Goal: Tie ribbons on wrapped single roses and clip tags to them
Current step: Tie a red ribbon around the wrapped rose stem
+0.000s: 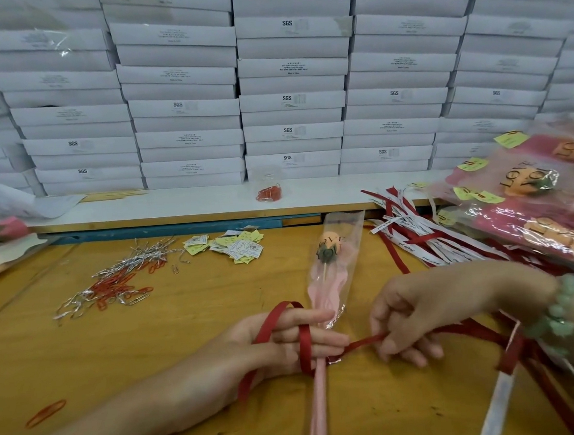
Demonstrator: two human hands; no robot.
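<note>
A wrapped single rose [331, 248] lies on the wooden table [191, 331], its peach bud far from me and its pink stem [319, 403] running toward me. A red ribbon [304, 346] loops around the fingers of my left hand [285, 344], which holds the stem where the wrap narrows. My right hand [420, 313] pinches the ribbon's other end just right of the stem and holds it taut. A pile of small yellow and white tags [236, 247] lies beyond the rose on the left.
Red and silver paper clips [119, 285] are scattered at left, and one red clip [45, 413] lies near my left forearm. Red and white ribbons [417, 238] and finished tagged roses [532, 205] pile up at right. Stacked white boxes [288, 80] fill the back.
</note>
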